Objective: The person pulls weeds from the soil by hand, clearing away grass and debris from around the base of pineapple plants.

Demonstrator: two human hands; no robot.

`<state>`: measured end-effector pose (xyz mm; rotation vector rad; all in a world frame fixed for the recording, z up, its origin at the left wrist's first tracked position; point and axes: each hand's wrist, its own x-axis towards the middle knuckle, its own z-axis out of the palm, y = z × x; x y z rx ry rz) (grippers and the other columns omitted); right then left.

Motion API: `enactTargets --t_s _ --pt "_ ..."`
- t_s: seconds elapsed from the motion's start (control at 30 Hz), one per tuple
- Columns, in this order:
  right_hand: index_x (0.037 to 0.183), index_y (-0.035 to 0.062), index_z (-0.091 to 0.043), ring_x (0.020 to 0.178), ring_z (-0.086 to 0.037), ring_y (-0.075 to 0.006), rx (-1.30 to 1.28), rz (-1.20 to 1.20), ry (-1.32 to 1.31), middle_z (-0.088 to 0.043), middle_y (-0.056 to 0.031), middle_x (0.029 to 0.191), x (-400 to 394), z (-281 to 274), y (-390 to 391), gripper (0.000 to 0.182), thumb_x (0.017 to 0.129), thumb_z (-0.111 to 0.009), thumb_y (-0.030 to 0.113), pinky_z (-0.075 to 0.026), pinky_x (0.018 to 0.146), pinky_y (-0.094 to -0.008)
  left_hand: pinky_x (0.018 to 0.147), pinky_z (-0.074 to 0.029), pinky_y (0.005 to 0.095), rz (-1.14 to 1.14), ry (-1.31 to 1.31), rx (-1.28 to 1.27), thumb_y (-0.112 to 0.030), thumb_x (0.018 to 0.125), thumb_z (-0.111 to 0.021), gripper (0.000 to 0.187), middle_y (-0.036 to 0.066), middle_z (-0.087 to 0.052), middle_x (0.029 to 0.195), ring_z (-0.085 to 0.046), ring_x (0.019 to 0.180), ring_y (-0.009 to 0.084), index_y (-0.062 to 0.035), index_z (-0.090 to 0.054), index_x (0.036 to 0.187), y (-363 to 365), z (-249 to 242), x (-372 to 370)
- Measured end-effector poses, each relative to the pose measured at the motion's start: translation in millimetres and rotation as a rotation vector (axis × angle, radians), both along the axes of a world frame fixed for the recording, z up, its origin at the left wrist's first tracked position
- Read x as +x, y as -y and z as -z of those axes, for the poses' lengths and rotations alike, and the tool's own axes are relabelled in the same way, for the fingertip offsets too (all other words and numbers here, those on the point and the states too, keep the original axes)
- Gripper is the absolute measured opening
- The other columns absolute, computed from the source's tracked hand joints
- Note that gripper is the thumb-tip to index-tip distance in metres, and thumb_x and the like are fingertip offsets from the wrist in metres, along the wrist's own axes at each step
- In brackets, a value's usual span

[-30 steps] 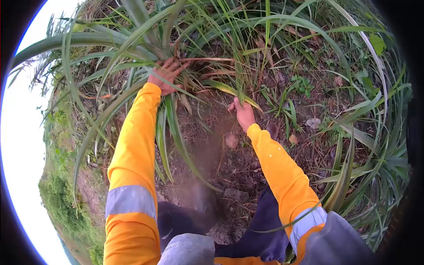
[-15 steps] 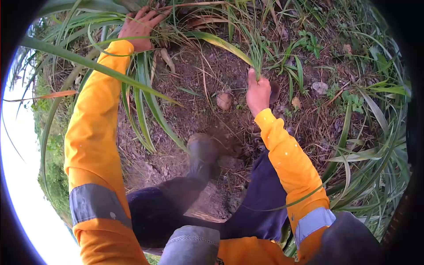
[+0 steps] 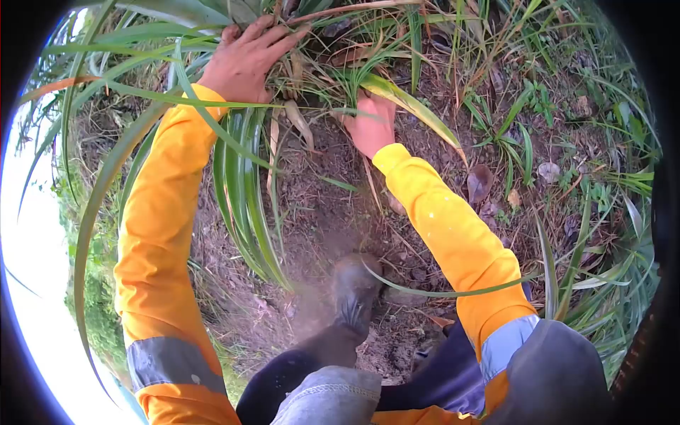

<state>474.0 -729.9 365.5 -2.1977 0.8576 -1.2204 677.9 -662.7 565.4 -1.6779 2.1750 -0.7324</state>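
Observation:
My left hand lies with spread fingers at the base of a large plant with long strap-like leaves, pressing among its leaves and some dry stalks. My right hand is closed on thin green grass just to the right of that base. Grass blades partly cover its fingertips. A yellowing leaf arches over the right hand and down to the right. Between the hands hangs a dry, curled brown leaf.
Brown soil with scattered dry straw lies below the hands. A muddy boot stands on it. Small weeds and a pale stone are on the right. Long leaves cross the left side, and a thin blade crosses the right sleeve.
My right hand has moved left and away from me, carrying the grass toward the plant base. My left hand has shifted slightly right, and its fingers stay spread. The boot appears farther right and lower.

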Motion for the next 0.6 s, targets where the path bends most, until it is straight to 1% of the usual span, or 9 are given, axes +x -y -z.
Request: enactTargets --t_s 0.07,0.17,0.2,0.3,0.37,0.5,0.53,0.57,0.6 --pt "0.118 0.0006 -0.071 0.117 -0.059 -0.0477 0.002 -0.039 0.046 -0.065 -0.0266 0.125 15 5 -3 0.045 0.077 -0.086 0.012 -0.047 0.102 -0.0531 0.110 -0.036 0.0636 0.023 -0.023 -0.012 -0.018 0.063 -0.083 0.118 0.004 -0.050 0.152 -0.039 0.149 0.0324 -0.0275 -0.028 0.167 1 3 3" --pt "0.118 -0.0030 -0.071 0.119 -0.058 -0.0470 -0.078 0.007 0.173 -0.065 -0.0257 0.127 21 14 -13 0.046 0.076 -0.084 0.010 -0.047 0.101 -0.0533 0.112 -0.036 0.0638 0.028 -0.060 -0.002 -0.021 0.065 -0.085 0.116 0.005 -0.050 0.154 -0.037 0.150 0.0319 -0.0273 -0.029 0.166 2 6 4" --pt "0.119 -0.0027 -0.071 0.119 -0.058 -0.0464 -0.021 -0.077 0.187 -0.064 -0.0265 0.128 18 15 -13 0.043 0.078 -0.081 0.008 -0.046 0.102 -0.0520 0.112 -0.035 0.0642 0.037 -0.066 -0.004 -0.021 0.065 -0.085 0.116 0.005 -0.049 0.155 -0.037 0.151 0.0319 -0.0273 -0.029 0.166 1 6 6" --pt "0.110 -0.0017 -0.067 0.111 -0.060 -0.0481 0.074 -0.117 0.165 -0.067 -0.0277 0.118 26 17 -6 0.021 0.090 -0.069 0.007 -0.048 0.097 -0.0518 0.111 -0.035 0.0662 0.037 -0.078 -0.002 -0.022 0.064 -0.086 0.120 0.006 -0.050 0.155 -0.038 0.150 0.0326 -0.0289 -0.027 0.167 3 8 1" --pt "0.108 -0.0003 -0.064 0.102 -0.063 -0.0489 0.153 -0.199 0.220 -0.068 -0.0275 0.110 28 9 -2 0.016 0.095 -0.065 0.008 -0.050 0.090 -0.0526 0.111 -0.035 0.0664 0.050 -0.096 -0.002 -0.021 0.063 -0.087 0.122 0.007 -0.050 0.155 -0.038 0.150 0.0331 -0.0301 -0.025 0.168 5 9 0" --pt "0.109 0.0008 -0.065 0.089 -0.067 -0.0489 0.334 -0.216 0.326 -0.068 -0.0270 0.092 23 -4 -4 0.014 0.100 -0.061 0.011 -0.053 0.079 -0.0527 0.109 -0.039 0.0607 0.083 -0.043 -0.063 -0.023 0.061 -0.085 0.126 0.001 -0.047 0.154 -0.044 0.145 0.0278 -0.0300 -0.021 0.169 5 9 -8" --pt "0.107 0.0000 -0.068 0.084 -0.068 -0.0488 0.480 -0.153 0.291 -0.068 -0.0268 0.083 24 -9 -1 0.016 0.101 -0.061 0.012 -0.054 0.075 -0.0512 0.109 -0.039 0.0604 0.083 -0.045 -0.071 -0.023 0.061 -0.085 0.127 0.001 -0.046 0.156 -0.044 0.145 0.0280 -0.0312 -0.021 0.169 6 8 -10" --pt "0.103 -0.0006 -0.068 0.079 -0.064 -0.0444 0.481 -0.126 0.290 -0.066 -0.0250 0.080 24 -7 3 0.018 0.102 -0.061 0.016 -0.052 0.074 -0.0486 0.109 -0.039 0.0601 0.079 -0.045 -0.079 -0.023 0.061 -0.085 0.127 0.001 -0.044 0.157 -0.045 0.145 0.0283 -0.0324 -0.020 0.170 6 6 -9" --pt "0.099 -0.0012 -0.067 0.073 -0.061 -0.0401 0.486 -0.101 0.289 -0.063 -0.0232 0.077 26 -6 6 0.023 0.104 -0.061 0.020 -0.051 0.072 -0.0460 0.108 -0.037 0.0646 0.082 -0.122 -0.030 -0.020 0.054 -0.086 0.134 0.003 -0.028 0.171 -0.040 0.149 0.0322 -0.0372 -0.018 0.169 7 7 -1"
